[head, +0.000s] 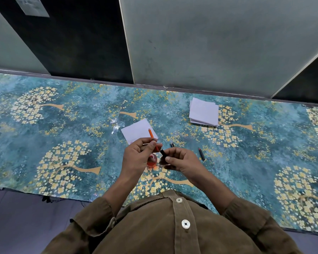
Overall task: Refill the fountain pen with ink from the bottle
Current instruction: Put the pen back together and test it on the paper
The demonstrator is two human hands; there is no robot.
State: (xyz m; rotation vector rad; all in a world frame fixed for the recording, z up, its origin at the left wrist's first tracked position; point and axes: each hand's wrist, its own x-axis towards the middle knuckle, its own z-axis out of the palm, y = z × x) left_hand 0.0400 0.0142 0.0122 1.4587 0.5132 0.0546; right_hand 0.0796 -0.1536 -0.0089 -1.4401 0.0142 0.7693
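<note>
My left hand [139,154] pinches a thin orange pen part [151,133] that points up and away over a white paper sheet [136,131]. My right hand [180,160] grips a short black pen section [162,152], its end meeting the orange part's lower end between the two hands. Below the hands, a small ink bottle with red ink [151,161] stands on the table, partly hidden by my fingers. A dark pen piece with a red tip [201,154] lies to the right, and a small black piece [172,145] lies just beyond my right hand.
The table wears a teal cloth with yellow flower trees [62,143]. A stack of white paper squares [204,112] sits at the back right. Grey and dark wall panels rise behind the table's far edge.
</note>
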